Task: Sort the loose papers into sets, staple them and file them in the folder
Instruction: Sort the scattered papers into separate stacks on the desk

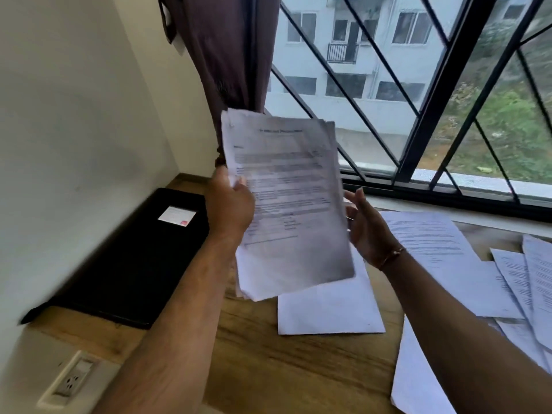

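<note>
My left hand [228, 206] grips a stack of printed papers [286, 204] by its left edge and holds it up above the wooden desk [268, 369]. Beside the stack's right edge is my right hand [369, 227], fingers apart and palm toward the sheets; whether it touches them I cannot tell. A closed black folder [131, 258] with a small white label lies on the desk at the left, against the wall. Loose printed sheets [442, 249] are spread over the right side of the desk. A blank sheet [328, 312] lies flat under the raised stack.
A wall with a power socket [71, 380] runs along the left. Behind the desk is a barred window [418, 115], with a dark curtain [227, 55] hanging at its left. More overlapping sheets [531, 294] reach the right edge of the view.
</note>
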